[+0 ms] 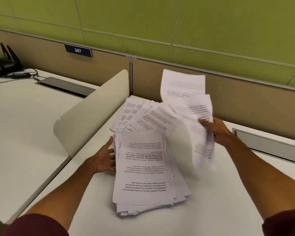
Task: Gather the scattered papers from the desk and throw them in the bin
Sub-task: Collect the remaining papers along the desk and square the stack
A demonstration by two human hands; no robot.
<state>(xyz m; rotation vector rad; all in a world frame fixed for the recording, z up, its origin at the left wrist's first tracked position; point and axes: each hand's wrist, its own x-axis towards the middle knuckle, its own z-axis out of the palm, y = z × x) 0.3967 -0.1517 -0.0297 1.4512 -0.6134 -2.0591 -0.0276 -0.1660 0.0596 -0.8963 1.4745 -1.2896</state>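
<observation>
Gathering stage, judging from the layout on the white laminate bench [211, 210]. Close to the body, a thick stack of white printed paper sheets [141, 176], roughly squared, ragged along its near and right edges. Just behind the stack, a loose fan of printed sheets [143, 116] lying flat and overlapping its far edge. Pressed to the stack's left edge with straight fingers, holding nothing: the left hand [106, 158]. Up and to the right of the stack, clamped on a blurred bunch of lifted sheets [191, 103], perhaps two or three, too smeared to count: the right hand [216, 132]. Left of the stack, a cream curved divider panel [92, 108]. No bin in view.

To do this step well: lay the lifted bunch squarely on top of the stack, using the left palm as a stop against sliding. Then sweep the fan forward onto the stack in one pull. Tap the edges flush before lifting, and grip from both sides to guard against slipping and shedding.
</observation>
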